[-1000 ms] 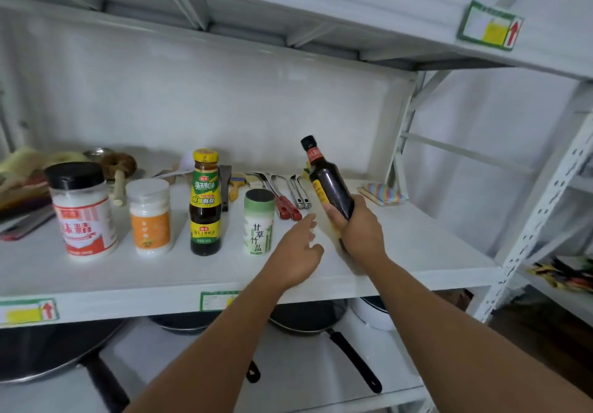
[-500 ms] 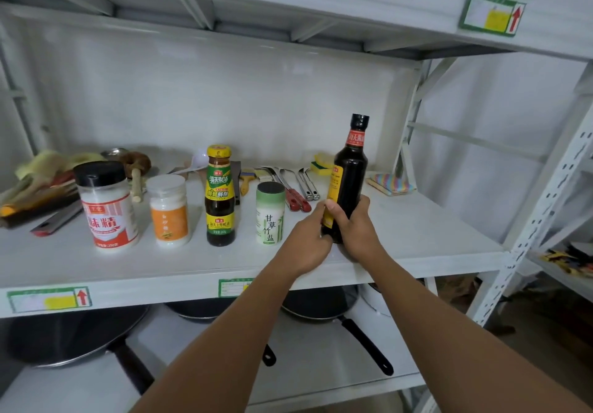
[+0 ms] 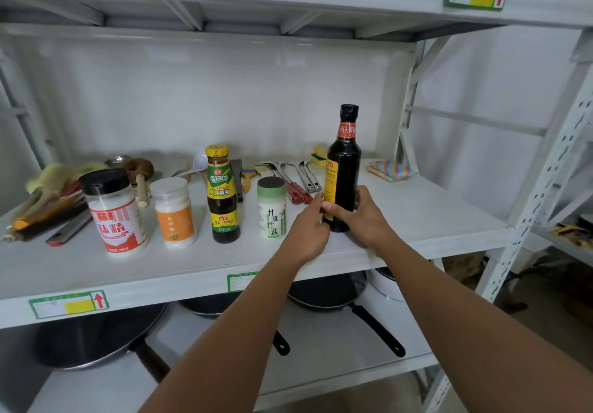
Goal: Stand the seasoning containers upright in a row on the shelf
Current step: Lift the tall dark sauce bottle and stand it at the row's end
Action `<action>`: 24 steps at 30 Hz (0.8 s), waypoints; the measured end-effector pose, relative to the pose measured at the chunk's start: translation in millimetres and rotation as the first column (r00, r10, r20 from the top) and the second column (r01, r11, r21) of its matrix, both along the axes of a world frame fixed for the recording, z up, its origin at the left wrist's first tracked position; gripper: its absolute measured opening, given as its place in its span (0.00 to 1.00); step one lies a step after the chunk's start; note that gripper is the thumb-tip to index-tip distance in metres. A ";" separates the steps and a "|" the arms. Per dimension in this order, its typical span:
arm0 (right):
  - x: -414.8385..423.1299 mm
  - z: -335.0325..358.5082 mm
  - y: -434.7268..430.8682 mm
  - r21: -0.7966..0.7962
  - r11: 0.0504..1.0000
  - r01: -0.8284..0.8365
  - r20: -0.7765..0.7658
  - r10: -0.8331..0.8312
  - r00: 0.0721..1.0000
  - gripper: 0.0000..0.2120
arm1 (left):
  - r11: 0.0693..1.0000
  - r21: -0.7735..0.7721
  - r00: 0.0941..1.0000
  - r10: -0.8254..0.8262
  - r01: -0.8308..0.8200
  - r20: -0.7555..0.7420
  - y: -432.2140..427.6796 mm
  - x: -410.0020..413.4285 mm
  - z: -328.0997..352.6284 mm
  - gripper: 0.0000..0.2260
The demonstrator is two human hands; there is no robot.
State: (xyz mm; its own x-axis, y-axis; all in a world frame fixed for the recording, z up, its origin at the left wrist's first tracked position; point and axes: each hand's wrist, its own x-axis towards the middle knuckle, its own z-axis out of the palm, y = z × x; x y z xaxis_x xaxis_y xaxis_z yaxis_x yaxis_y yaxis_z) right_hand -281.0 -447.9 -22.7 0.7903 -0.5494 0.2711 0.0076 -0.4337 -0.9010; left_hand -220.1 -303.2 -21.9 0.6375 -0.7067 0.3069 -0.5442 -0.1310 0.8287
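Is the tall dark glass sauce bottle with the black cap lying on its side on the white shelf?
No, the tall dark sauce bottle stands upright on the white shelf, held between the left hand and right hand.

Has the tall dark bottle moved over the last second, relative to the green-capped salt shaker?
Yes. The tall dark bottle was tilted left in the right hand; now it stands upright on the shelf, right of the green-capped salt shaker, left hand also touching it.

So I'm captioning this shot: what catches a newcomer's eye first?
The tall dark bottle standing upright at the right end of the row, clasped low by the left hand and right hand. Then four smaller containers lined up to its left on the white shelf.
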 end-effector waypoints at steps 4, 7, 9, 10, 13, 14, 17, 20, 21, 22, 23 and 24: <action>-2.8 -3.7 -5.1 0.060 0.998 0.009 0.035 -0.011 0.999 0.32 | 0.999 -0.041 1.000 -0.011 0.011 0.005 -0.2 -0.8 -1.6 0.32; -4.5 -4.5 -5.5 0.086 0.995 -0.040 0.054 0.036 0.998 0.30 | 0.997 -0.083 1.000 0.005 -0.003 0.026 0.3 -3.4 2.7 0.25; -5.5 -3.3 -4.5 0.133 0.988 -0.074 0.047 0.068 0.997 0.30 | 0.992 -0.125 1.000 0.005 -0.005 0.004 -0.2 -2.8 4.2 0.17; -5.4 -2.9 -3.8 0.157 0.983 -0.091 0.036 0.087 0.996 0.31 | 0.990 -0.143 1.000 0.001 -0.003 -0.015 -0.5 -1.6 4.2 0.15; -3.2 -3.3 -1.4 0.153 0.983 -0.101 0.004 0.102 0.995 0.38 | 0.990 -0.138 0.999 0.028 -0.030 -0.022 -0.5 0.3 3.2 0.16; -2.4 -4.1 -1.0 0.133 0.987 -0.093 -0.005 0.095 0.995 0.40 | 0.991 -0.134 0.999 0.029 -0.032 -0.024 -1.1 1.4 2.1 0.17; -2.0 -4.4 0.6 0.042 0.998 -0.048 -0.017 0.048 0.999 0.37 | 0.993 -0.114 0.999 0.039 -0.042 -0.031 -3.8 3.2 -0.5 0.20; -1.7 -4.6 1.4 -0.008 1.000 -0.001 -0.013 0.001 1.000 0.33 | 0.993 -0.107 0.998 0.053 -0.057 -0.033 -5.5 4.1 -3.2 0.21; -1.2 -4.7 2.4 -0.038 0.999 0.012 -0.017 -0.012 1.000 0.34 | 0.992 -0.104 0.997 0.069 -0.072 -0.027 -6.1 4.2 -4.0 0.21; -0.5 -4.4 4.0 -0.074 0.997 0.021 -0.028 -0.023 0.999 0.34 | 0.991 -0.103 0.996 0.082 -0.084 -0.022 -6.5 3.9 -3.8 0.20; 0.5 -4.2 5.5 -0.107 0.994 0.028 -0.041 -0.032 0.999 0.34 | 0.990 -0.105 0.995 0.093 -0.095 -0.020 -7.4 4.0 -3.7 0.19; 1.6 -4.5 6.3 -0.129 0.991 0.034 -0.050 -0.041 0.998 0.35 | 0.989 -0.105 0.995 0.100 -0.102 -0.018 -8.3 4.4 -4.0 0.18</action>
State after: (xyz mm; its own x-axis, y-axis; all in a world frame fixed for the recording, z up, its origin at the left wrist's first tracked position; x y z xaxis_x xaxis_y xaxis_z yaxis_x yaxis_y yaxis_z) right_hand -279.5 -441.6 -27.2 0.7847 -0.5425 0.2999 -0.0565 -0.5443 -0.8370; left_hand -215.7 -311.5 -26.0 0.7083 -0.6026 0.3676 -0.5220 -0.0966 0.8474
